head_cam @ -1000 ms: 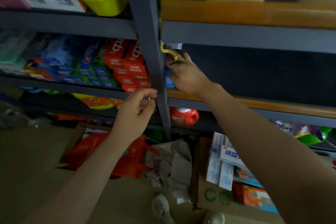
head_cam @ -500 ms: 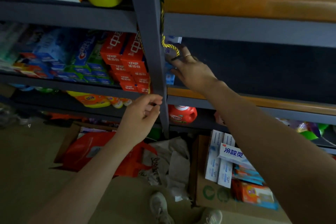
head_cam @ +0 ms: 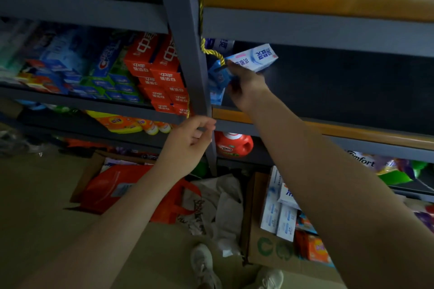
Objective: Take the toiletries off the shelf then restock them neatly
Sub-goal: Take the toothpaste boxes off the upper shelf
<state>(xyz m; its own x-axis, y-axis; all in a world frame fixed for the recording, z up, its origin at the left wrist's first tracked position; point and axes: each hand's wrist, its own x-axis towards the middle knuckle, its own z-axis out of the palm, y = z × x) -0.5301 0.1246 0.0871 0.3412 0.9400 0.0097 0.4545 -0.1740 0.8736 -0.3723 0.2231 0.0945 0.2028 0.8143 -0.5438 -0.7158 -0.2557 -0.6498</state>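
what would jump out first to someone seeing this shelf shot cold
The right hand gripping a white and blue toothpaste box, tilted at the left end of a dark, nearly bare shelf bay. Left of the grey upright, stacked red boxes stand out, and the left hand is at that post lower down.

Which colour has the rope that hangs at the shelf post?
Yellow: the twisted rope shows in the head view, looping beside the grey post.

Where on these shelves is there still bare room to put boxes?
The right bay's middle shelf is bare from the right hand and its white box onward; only blue boxes sit by the post. The left bay, with red boxes, is packed.
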